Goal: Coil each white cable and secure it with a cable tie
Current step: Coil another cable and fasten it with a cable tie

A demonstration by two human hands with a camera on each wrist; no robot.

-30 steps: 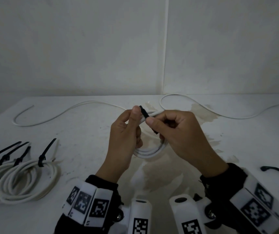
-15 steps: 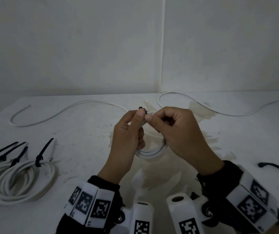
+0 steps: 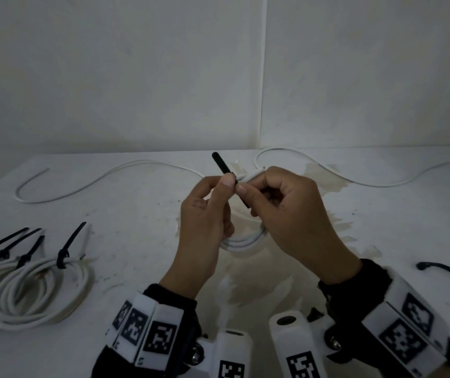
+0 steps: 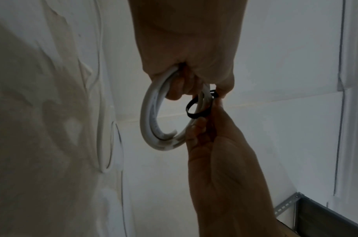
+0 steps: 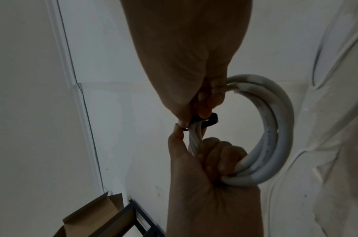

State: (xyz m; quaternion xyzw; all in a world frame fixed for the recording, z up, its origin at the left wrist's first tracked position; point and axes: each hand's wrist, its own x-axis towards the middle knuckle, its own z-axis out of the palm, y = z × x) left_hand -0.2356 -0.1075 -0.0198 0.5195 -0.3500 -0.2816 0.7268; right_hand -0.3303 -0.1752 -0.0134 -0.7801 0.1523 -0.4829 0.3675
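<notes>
Above the white table [image 3: 142,268], the left hand [image 3: 204,219] curls its lower fingers through a small white cable coil [image 3: 243,242] and pinches the black cable tie [image 3: 225,170] looped round it, whose free tail sticks up and away past the thumb. The right hand [image 3: 286,214], fingers bent, pinches the same tie just beside the left thumb. Left lie finished coils [image 3: 35,293] with black ties; at right a loose black tie [image 3: 447,272]; farther back, an uncoiled white cable [image 3: 104,177] snakes before the wall [image 3: 136,77].
</notes>
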